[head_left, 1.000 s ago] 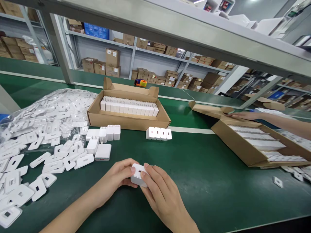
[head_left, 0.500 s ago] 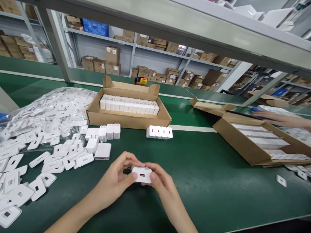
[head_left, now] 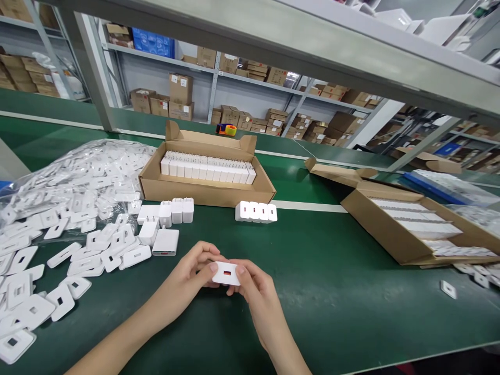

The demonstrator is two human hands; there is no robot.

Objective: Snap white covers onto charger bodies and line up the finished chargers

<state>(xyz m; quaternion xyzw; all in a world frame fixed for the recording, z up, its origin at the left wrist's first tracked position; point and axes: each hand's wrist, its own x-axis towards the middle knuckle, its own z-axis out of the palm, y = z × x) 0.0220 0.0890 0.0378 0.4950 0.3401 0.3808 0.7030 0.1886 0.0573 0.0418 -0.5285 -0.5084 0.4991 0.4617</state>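
Observation:
Both hands hold one white charger [head_left: 226, 273] just above the green table [head_left: 332, 291], its red-lined port facing me. My left hand [head_left: 190, 278] pinches its left side, thumb on the front edge. My right hand [head_left: 255, 291] pinches its right side. A row of white chargers [head_left: 256, 211] stands a little beyond the hands. More loose chargers [head_left: 166, 219] lie to the left of them. An open cardboard box [head_left: 207, 190] behind them holds a long row of chargers.
A heap of white plastic covers [head_left: 58, 229] spreads over the left of the table, partly in a clear bag. A second open cardboard box [head_left: 394, 239] with white trays lies at the right. Shelves of cartons fill the background behind a metal frame [head_left: 94, 78].
The charger has been turned in my hands so its port face points at me, and lifted slightly away from me. The other person's hand at the right box has gone from view.

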